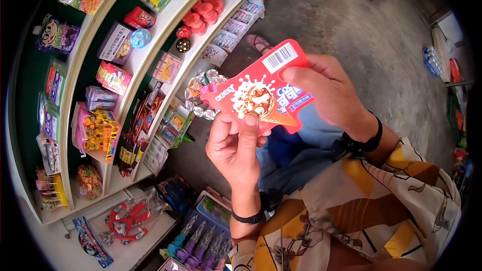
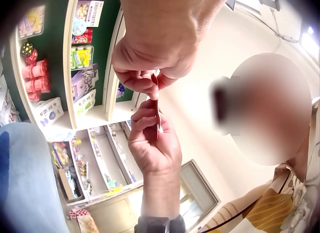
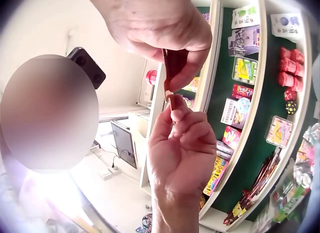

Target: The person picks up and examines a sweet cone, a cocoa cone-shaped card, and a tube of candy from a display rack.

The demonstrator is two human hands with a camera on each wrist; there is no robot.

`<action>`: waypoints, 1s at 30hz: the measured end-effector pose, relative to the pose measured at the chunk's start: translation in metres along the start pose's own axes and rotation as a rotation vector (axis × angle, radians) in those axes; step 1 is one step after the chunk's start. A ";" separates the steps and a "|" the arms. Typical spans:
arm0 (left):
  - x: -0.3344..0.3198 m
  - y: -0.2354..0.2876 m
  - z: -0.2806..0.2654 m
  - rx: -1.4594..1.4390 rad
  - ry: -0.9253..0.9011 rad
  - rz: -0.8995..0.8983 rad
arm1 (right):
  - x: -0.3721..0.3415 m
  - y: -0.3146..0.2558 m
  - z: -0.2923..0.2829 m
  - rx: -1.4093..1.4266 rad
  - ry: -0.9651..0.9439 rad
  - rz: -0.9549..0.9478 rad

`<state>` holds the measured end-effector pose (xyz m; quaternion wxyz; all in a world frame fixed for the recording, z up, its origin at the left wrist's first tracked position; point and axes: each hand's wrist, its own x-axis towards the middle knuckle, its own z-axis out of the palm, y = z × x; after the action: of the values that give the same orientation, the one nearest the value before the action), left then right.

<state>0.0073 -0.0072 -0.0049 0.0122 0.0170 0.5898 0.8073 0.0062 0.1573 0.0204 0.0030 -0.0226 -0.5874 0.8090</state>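
A flat red packet [image 1: 251, 93], printed with an ice-cream cone and a barcode, is held up in front of the body. My left hand [image 1: 236, 145] pinches its lower left edge, thumb on the printed face. At the upper right end, my right hand [image 1: 329, 90] grips it, thumb near the barcode. Seen almost edge-on in the left wrist view, the packet [image 2: 157, 124] is a thin strip between the left hand [image 2: 155, 58] above and the right hand [image 2: 157, 148] below. The right wrist view shows it dark red [image 3: 174, 65], partly hidden by fingers.
White curved shelves [image 1: 108, 165] with sweets and small toys stand on the left. A cluster of foil-wrapped sweets [image 1: 193, 93] sits just behind the packet. Bagged red toys [image 1: 128, 221] lie on a low ledge. Concrete floor [image 1: 321, 7] stretches beyond the hands.
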 end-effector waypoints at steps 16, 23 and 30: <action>0.006 -0.010 -0.008 -0.031 -0.060 0.003 | 0.000 0.010 -0.003 0.068 0.114 0.003; 0.008 -0.010 -0.005 -0.006 -0.045 -0.007 | 0.002 0.009 -0.003 0.058 0.087 -0.006; 0.012 -0.017 -0.013 0.016 -0.041 -0.081 | 0.008 0.014 -0.007 0.010 0.056 0.025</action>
<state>-0.0049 -0.0136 -0.0247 0.0568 0.0098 0.5959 0.8010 -0.0017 0.1597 0.0045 0.0096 -0.0525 -0.5826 0.8110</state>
